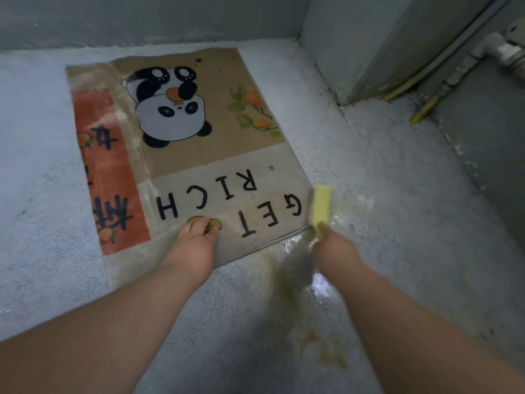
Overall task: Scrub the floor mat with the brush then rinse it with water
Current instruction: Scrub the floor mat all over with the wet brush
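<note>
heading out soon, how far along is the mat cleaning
Done: some scrubbing, since murky water lies off the near corner of the floor mat. In hand: the right hand grips the yellow brush there; the left hand presses the mat. Left: brown spots at the far edge, then the rinse.

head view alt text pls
A right hand grips a yellow brush at the near right corner of a panda-print floor mat, while the left hand rests on its near edge. Murky water wets the grey floor.
</note>
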Tool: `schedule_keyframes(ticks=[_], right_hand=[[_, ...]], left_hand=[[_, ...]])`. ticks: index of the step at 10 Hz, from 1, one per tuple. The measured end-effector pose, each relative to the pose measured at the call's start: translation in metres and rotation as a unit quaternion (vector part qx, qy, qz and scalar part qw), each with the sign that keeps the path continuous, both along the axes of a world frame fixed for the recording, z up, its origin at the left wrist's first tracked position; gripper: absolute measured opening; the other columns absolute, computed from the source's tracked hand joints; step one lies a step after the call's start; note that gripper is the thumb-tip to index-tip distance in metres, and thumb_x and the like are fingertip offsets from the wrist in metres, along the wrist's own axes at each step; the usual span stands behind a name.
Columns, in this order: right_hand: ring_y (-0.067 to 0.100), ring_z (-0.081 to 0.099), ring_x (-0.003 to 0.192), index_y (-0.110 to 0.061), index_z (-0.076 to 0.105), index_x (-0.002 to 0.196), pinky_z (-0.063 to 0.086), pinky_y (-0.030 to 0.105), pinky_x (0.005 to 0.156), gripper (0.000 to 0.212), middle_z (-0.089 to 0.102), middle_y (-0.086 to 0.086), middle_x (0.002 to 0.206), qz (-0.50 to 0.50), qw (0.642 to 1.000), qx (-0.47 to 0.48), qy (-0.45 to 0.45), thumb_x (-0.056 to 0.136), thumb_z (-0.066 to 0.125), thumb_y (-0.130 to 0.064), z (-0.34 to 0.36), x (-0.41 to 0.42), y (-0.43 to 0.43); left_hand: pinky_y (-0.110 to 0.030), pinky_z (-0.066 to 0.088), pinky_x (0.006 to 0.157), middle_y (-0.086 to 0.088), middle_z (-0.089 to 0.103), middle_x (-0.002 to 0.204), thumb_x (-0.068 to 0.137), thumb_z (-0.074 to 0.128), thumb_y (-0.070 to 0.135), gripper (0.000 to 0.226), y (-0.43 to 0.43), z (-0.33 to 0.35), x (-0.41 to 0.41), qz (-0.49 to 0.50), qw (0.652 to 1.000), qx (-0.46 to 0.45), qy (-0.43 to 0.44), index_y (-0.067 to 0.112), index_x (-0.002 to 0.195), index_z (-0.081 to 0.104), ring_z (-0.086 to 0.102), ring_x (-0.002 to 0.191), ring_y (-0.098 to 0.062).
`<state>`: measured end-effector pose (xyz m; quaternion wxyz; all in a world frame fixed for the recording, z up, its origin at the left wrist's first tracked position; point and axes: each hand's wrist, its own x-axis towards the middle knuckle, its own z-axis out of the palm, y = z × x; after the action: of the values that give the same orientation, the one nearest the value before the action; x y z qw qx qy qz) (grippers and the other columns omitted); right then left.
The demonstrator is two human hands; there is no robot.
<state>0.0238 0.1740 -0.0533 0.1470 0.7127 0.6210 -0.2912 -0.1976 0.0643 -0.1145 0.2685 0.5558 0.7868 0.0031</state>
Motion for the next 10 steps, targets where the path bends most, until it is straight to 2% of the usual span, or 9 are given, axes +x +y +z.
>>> schedule_keyframes(ticks=[2, 3, 4, 5, 6, 7, 8, 9, 10], right_hand=[[0.019, 0.063, 0.084, -0.05, 0.016, 0.146, 0.053, 0.03, 0.066, 0.055, 0.062, 0.004, 0.101, 0.097, 0.991, -0.061, 0.063, 0.101, 0.033, -0.025, -0.012, -0.025, -0.058], [0.012, 0.056, 0.066, -0.049, 0.028, 0.145, 0.045, 0.024, 0.055, 0.049, 0.054, -0.004, 0.084, -0.02, 0.999, -0.007, 0.044, 0.102, 0.034, -0.026, -0.006, 0.012, -0.017], [0.022, 0.063, 0.083, -0.043, 0.027, 0.147, 0.055, 0.034, 0.074, 0.052, 0.061, 0.006, 0.105, -0.003, 1.0, -0.006, 0.01, 0.1, 0.037, -0.023, -0.005, -0.003, -0.023], [0.029, 0.063, 0.1, -0.036, 0.037, 0.143, 0.052, 0.042, 0.09, 0.044, 0.062, 0.013, 0.116, 0.062, 0.993, -0.072, 0.069, 0.1, 0.034, -0.036, -0.017, -0.049, -0.068], [0.027, 0.062, 0.1, -0.041, 0.034, 0.143, 0.051, 0.041, 0.089, 0.045, 0.062, 0.011, 0.114, 0.098, 0.984, -0.118, 0.088, 0.098, 0.034, -0.041, -0.01, -0.06, -0.088], [0.014, 0.057, 0.073, -0.038, 0.046, 0.138, 0.047, 0.029, 0.064, 0.04, 0.058, -0.001, 0.086, 0.044, 0.994, -0.081, 0.053, 0.1, 0.033, -0.044, -0.003, -0.025, -0.05], [0.021, 0.06, 0.092, -0.042, 0.024, 0.149, 0.049, 0.032, 0.077, 0.055, 0.059, 0.008, 0.111, 0.046, 0.999, -0.012, -0.001, 0.1, 0.035, -0.02, 0.009, -0.018, -0.029], [0.029, 0.058, 0.11, -0.036, 0.025, 0.149, 0.045, 0.033, 0.084, 0.048, 0.056, 0.013, 0.129, 0.044, 0.994, -0.096, 0.035, 0.102, 0.026, -0.024, 0.002, -0.057, -0.063], [0.039, 0.057, 0.11, -0.027, 0.034, 0.145, 0.045, 0.041, 0.083, 0.045, 0.058, 0.02, 0.123, 0.09, 0.982, -0.133, 0.095, 0.103, 0.019, -0.028, -0.008, -0.097, -0.118]], left_hand=[[-0.025, 0.015, 0.117, -0.004, 0.007, 0.157, 0.091, 0.049, 0.006, 0.07, 0.005, 0.006, 0.005, 0.0, 1.0, -0.007, 0.019, 0.014, 0.152, 0.017, 0.012, 0.141, -0.025], [-0.022, 0.012, 0.116, -0.002, 0.004, 0.157, 0.093, 0.047, 0.009, 0.069, 0.003, 0.005, 0.003, -0.004, 1.0, -0.006, 0.011, 0.015, 0.153, 0.014, 0.01, 0.142, -0.023], [-0.023, 0.009, 0.118, -0.002, 0.001, 0.159, 0.094, 0.046, 0.009, 0.068, -0.001, 0.003, 0.0, -0.004, 1.0, -0.01, 0.003, 0.014, 0.153, 0.012, 0.009, 0.143, -0.024], [-0.024, 0.013, 0.119, -0.001, 0.003, 0.159, 0.091, 0.046, 0.004, 0.069, -0.005, 0.004, 0.0, 0.005, 1.0, -0.001, 0.003, 0.013, 0.153, 0.016, 0.013, 0.141, -0.023], [-0.026, 0.02, 0.119, -0.001, 0.007, 0.158, 0.091, 0.045, 0.003, 0.065, -0.011, 0.005, 0.0, 0.008, 1.0, 0.01, 0.006, 0.011, 0.151, 0.022, 0.018, 0.138, -0.022], [-0.027, 0.023, 0.116, -0.007, 0.018, 0.155, 0.093, 0.043, 0.003, 0.057, -0.015, 0.007, -0.003, 0.016, 1.0, 0.019, 0.006, 0.01, 0.148, 0.028, 0.023, 0.138, -0.024], [-0.034, 0.025, 0.114, -0.01, 0.026, 0.151, 0.092, 0.044, 0.004, 0.05, -0.021, 0.012, -0.01, 0.013, 0.998, 0.015, 0.051, 0.008, 0.142, 0.038, 0.027, 0.139, -0.027], [-0.035, 0.032, 0.108, -0.009, 0.033, 0.145, 0.09, 0.045, 0.003, 0.045, -0.029, 0.01, -0.02, 0.031, 0.998, 0.02, 0.056, 0.009, 0.135, 0.044, 0.036, 0.132, -0.027], [-0.03, 0.036, 0.106, -0.007, 0.037, 0.139, 0.089, 0.047, 0.002, 0.045, -0.034, 0.01, -0.028, 0.08, 0.997, 0.02, 0.014, 0.009, 0.133, 0.044, 0.041, 0.123, -0.024]])
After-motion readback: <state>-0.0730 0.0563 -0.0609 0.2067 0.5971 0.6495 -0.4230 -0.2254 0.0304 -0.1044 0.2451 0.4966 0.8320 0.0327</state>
